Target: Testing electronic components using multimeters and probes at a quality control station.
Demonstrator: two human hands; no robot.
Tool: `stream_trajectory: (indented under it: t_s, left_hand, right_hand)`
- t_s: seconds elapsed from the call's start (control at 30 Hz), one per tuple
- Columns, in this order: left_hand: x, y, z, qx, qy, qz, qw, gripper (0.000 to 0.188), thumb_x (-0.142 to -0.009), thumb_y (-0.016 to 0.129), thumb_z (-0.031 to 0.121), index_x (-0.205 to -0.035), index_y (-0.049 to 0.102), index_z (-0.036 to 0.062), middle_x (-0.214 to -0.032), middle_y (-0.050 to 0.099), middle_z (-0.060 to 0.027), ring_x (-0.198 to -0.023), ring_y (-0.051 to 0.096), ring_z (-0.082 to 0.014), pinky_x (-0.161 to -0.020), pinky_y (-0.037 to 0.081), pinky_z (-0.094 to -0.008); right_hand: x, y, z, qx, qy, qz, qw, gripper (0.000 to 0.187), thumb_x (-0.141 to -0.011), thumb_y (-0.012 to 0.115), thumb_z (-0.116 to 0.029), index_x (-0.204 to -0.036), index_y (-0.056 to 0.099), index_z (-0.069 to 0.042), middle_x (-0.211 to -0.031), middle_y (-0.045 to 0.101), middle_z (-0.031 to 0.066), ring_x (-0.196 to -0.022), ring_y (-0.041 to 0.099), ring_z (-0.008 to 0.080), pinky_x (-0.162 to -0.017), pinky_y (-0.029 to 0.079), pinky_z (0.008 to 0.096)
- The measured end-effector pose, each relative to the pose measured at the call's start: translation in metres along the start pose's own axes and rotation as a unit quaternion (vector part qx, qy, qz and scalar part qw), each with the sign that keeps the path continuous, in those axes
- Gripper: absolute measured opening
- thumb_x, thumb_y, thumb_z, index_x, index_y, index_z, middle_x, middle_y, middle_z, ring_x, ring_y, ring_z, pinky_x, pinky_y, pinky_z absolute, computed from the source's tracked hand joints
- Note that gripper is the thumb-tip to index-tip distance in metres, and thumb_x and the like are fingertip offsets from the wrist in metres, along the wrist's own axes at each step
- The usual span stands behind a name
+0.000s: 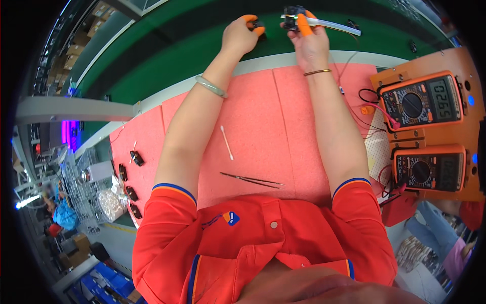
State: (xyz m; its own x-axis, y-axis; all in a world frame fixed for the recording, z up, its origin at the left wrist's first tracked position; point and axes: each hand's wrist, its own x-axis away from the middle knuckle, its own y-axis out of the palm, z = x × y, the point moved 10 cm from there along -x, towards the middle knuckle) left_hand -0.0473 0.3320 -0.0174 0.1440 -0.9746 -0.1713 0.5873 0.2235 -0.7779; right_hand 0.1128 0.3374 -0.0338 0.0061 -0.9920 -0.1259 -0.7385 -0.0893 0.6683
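My left hand [242, 36], with orange finger cots, reaches over the green belt. Its thumb and fingertip close around a small black part [258, 24]. Beside it, my right hand [310, 46], also with orange finger cots, grips a small black assembly [292, 19] above the belt. A whitish, translucent stick-like piece [336, 26] extends rightward from that same hand; whether it joins the assembly I cannot tell. Below my hands, a cotton swab [227, 143] and dark tweezers [252, 180] lie on the pink foam mat [248, 106].
Two orange multimeters [421, 101] stand at the right, with red and black leads. Several small black parts [136, 157] line the mat's left edge, near a bag of white swabs [110, 203]. More black parts sit on the green belt [182, 48]. A grey post [76, 110] stands left.
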Motion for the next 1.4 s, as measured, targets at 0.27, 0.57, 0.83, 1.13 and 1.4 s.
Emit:
stream_trajectory:
  t_s: [0.27,0.57,0.83,1.13,1.4]
  left_hand:
    - [0.033,-0.018,0.007,0.245,-0.016,-0.030,0.969,0.031,-0.080,0.050,0.020,-0.106,0.053,0.0028,-0.083,0.058,-0.0053,-0.076,0.054,-0.0113,-0.067,0.040,-0.0218]
    - [0.051,-0.010,-0.022,0.561,-0.053,-0.123,0.817,0.024,-0.082,0.050,0.012,-0.103,0.047,0.0011,-0.093,0.053,-0.0042,-0.084,0.050,-0.0101,-0.079,0.040,-0.0248]
    - [0.056,-0.007,-0.013,0.591,-0.049,-0.130,0.795,0.020,-0.079,0.054,0.011,-0.096,0.048,0.0025,-0.089,0.055,-0.0044,-0.082,0.052,-0.0116,-0.079,0.040,-0.0246]
    - [0.048,-0.004,-0.042,0.553,-0.084,-0.079,0.825,0.020,-0.077,0.058,0.008,-0.094,0.048,0.0023,-0.082,0.055,-0.0038,-0.071,0.050,-0.0076,-0.065,0.040,-0.0175]
    - [0.048,-0.005,-0.038,0.532,-0.084,-0.067,0.840,0.026,-0.078,0.057,0.009,-0.100,0.047,-0.0016,-0.087,0.054,-0.0054,-0.074,0.051,-0.0088,-0.068,0.041,-0.0185]
  right_hand:
    - [0.015,0.036,0.016,0.150,-0.024,-0.071,0.986,0.034,-0.071,0.063,-0.009,-0.102,0.049,-0.003,-0.086,0.055,0.0029,-0.073,0.053,0.0081,-0.062,0.045,0.0203]
    - [0.044,0.068,0.014,0.155,0.019,-0.155,0.975,0.034,-0.073,0.059,-0.003,-0.104,0.047,-0.002,-0.087,0.054,0.0056,-0.073,0.053,0.0102,-0.063,0.045,0.0207]
    - [0.046,0.066,0.027,0.080,0.105,-0.157,0.979,0.030,-0.076,0.056,-0.008,-0.104,0.048,-0.003,-0.084,0.052,0.0041,-0.063,0.046,0.0058,-0.052,0.038,0.0178]
    - [0.046,0.060,0.022,0.163,0.079,-0.140,0.973,0.029,-0.074,0.059,-0.010,-0.101,0.050,-0.002,-0.084,0.053,0.0050,-0.068,0.049,0.0072,-0.056,0.041,0.0187]
    - [0.045,0.059,0.021,0.168,0.075,-0.132,0.974,0.028,-0.074,0.058,-0.008,-0.100,0.051,-0.001,-0.083,0.055,0.0049,-0.070,0.051,0.0078,-0.059,0.043,0.0200]
